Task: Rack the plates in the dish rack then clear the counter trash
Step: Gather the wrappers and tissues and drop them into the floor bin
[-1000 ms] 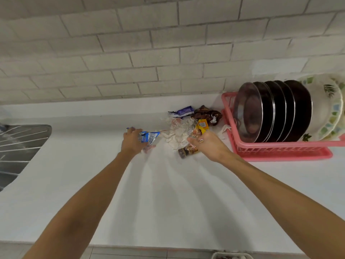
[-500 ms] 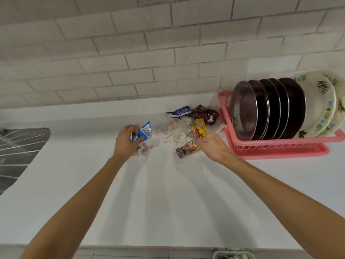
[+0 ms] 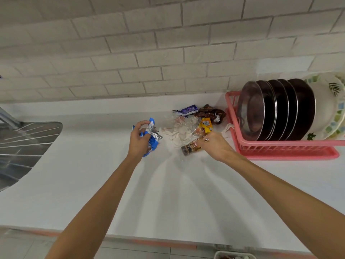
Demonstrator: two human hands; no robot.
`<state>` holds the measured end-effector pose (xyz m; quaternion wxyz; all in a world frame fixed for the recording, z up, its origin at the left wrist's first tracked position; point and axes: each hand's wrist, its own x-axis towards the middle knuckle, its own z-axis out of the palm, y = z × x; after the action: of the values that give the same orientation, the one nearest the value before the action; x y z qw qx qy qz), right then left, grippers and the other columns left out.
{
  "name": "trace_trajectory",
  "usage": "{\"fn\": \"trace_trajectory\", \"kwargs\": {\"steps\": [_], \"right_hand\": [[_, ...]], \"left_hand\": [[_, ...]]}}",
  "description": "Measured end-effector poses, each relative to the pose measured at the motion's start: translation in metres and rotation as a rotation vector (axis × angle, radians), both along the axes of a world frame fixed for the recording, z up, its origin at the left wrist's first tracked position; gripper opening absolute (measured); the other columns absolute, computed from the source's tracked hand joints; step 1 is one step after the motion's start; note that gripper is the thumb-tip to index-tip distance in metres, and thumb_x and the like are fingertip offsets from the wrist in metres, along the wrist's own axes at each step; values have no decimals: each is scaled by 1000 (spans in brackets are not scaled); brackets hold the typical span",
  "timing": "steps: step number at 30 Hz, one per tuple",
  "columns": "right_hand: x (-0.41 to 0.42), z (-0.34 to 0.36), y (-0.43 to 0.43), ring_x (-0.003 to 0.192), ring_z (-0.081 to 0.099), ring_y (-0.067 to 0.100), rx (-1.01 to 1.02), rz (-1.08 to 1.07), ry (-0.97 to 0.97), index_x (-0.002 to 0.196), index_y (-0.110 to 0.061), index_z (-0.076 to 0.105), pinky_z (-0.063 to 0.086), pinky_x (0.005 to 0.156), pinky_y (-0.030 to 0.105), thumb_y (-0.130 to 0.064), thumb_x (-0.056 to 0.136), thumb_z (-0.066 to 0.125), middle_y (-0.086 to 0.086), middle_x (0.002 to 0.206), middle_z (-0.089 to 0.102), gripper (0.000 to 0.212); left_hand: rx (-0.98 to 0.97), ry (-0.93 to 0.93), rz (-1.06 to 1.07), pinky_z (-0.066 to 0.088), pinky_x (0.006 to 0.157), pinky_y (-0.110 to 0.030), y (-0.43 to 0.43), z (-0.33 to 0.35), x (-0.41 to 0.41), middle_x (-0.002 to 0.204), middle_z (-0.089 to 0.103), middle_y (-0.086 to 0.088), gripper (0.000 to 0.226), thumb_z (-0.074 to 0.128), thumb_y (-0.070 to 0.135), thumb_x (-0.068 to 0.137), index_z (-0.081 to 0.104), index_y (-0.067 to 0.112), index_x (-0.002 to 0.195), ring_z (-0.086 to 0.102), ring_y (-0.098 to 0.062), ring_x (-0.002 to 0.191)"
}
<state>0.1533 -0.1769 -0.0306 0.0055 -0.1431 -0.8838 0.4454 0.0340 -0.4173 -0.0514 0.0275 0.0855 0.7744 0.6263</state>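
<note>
Gripping crumpled blue-silver wrapper [image 3: 151,136] in left hand [image 3: 139,141], foil lining showing.

Bright, even overhead light; several soft, fanned arm shadows cross the white tabletop [image 3: 168,193]. Wide-angle bending curves the edges; slightly soft throughout.

A ridged steel draining board [image 3: 26,144] is seen at the left edge, beneath a wall [image 3: 130,43] of pale tiles.
</note>
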Motion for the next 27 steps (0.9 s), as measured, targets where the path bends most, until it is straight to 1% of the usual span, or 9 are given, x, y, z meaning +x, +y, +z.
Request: {"fn": "trace_trajectory", "kwargs": {"steps": [2,5,8,11,15,18,21,24,27], "right_hand": [[1,1,-1,50,27,18,-11,11,7,58,-10,36,20,49,32,-19,85,56,6,59,32,34],[4,3,-7,48,22,17,-23,54,12,57,-10,33,16,48,28,-19,88,52,5,56,27,37],[9,5,-19,46,26,17,-46,143,40,53,-8,37,21,48,27,-20,90,52,6,52,31,41],[14,6,-36,43,36,14,-41,258,59,49,-10,48,32,46,25,-30,94,54,5,49,44,49],[11,7,-58,48,40,12,-1,316,92,57,-9,58,36,51,27,-44,91,60,6,54,48,49],[9,6,-67,50,33,16,35,297,86,62,1,54,30,51,29,-50,86,64,8,54,40,58],[9,4,-69,48,32,18,67,283,72,54,-3,50,28,48,31,-47,83,68,10,51,42,55],[12,7,-71,45,36,15,61,257,85,57,-6,60,29,47,28,-47,82,69,16,52,49,50],[16,11,-76,43,38,10,56,253,122,63,-16,70,27,45,23,-42,85,68,-1,45,43,35]], "left_hand": [[47,-30,-11,51,49,-32,5,-2,7,99,69,-12,42,42,-13,91,68,18,104,62,-30,63],[126,-117,35,42,42,-21,14,-4,20,73,72,-1,38,41,-16,90,68,9,78,61,-19,54],[215,-193,103,39,45,-19,20,-6,26,49,59,2,42,32,-22,81,60,5,64,69,-10,62],[297,-364,207,27,39,-12,25,-4,32,45,53,-2,45,31,-11,79,57,12,50,47,-13,37],[515,-532,138,20,37,-15,40,3,46,54,47,-1,28,39,18,85,46,11,58,35,-13,46],[612,-610,66,22,39,-21,50,7,54,51,37,3,41,53,33,89,39,15,55,31,-10,44],[621,-689,29,21,36,-22,57,13,57,51,32,5,44,66,31,87,37,19,57,29,-9,39],[712,-763,3,23,34,-21,58,20,61,50,34,5,43,65,31,91,41,18,57,32,-9,38],[888,-892,-49,29,34,-18,57,20,66,42,33,5,59,56,37,96,41,16,43,33,-7,34]]}}
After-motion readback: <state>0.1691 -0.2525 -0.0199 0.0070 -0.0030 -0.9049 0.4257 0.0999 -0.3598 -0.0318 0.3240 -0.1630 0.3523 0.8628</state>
